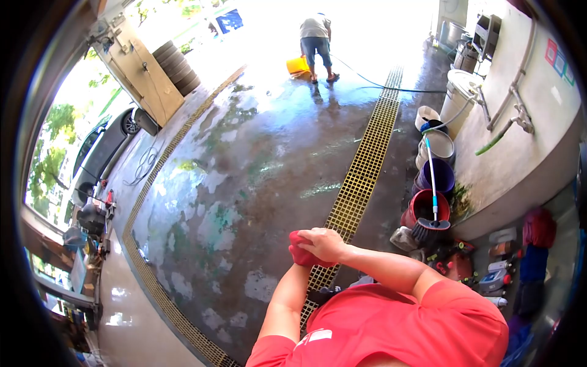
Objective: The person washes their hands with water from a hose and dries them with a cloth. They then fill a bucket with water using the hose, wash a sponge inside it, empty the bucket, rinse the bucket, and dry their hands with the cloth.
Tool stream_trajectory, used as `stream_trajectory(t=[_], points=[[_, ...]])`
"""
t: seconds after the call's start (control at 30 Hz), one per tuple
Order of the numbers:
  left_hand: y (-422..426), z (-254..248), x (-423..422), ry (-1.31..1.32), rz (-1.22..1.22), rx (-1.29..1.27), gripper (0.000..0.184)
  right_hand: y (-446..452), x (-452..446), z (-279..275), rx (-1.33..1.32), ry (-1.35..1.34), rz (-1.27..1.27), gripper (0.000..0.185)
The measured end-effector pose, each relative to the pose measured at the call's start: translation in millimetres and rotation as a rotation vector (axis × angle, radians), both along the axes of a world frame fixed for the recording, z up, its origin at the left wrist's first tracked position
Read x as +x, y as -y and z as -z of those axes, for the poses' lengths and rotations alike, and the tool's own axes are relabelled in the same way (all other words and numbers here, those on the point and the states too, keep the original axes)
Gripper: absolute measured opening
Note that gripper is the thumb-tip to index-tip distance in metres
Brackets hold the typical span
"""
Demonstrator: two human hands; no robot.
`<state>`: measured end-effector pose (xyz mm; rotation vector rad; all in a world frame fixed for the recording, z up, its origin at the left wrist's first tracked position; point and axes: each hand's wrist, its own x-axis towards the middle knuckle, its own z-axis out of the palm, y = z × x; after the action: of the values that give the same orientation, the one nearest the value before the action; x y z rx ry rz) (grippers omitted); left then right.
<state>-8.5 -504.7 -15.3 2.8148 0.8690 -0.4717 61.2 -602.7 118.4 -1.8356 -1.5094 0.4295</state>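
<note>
My hands meet in front of my chest, above the yellow floor grating (353,197). My right hand (325,242) is closed over a bunched red cloth (299,249), its fingers curled across the top. The red fabric covers my left hand (304,264) beyond the wrist, so its fingers are hidden. I cannot tell whether the fabric is a loose cloth or a glove.
Wet floor (244,183) spreads ahead. Another person (315,37) bends beside a yellow bucket (297,65), near a hose (403,90). To the right stand a red bucket (408,215), several other buckets and a long-handled brush (432,177). Stacked tyres (176,67) and a car (104,156) are left.
</note>
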Motion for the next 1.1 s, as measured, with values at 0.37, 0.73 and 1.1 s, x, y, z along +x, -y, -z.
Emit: stream_trajectory(t=[0.37,0.73,1.1], points=[[0,3,-10,-0.355,0.109,0.167,0.041,19,-45,-61,0.250,-0.302,-0.621,0.042],[33,11,31,0.486,0.286,0.242,0.049,-50,95,108,-0.277,0.276,0.273,0.025],[-81,7,28,0.701,-1.363,-1.320,0.078,52,-58,-63,0.285,-0.565,-0.626,0.028]])
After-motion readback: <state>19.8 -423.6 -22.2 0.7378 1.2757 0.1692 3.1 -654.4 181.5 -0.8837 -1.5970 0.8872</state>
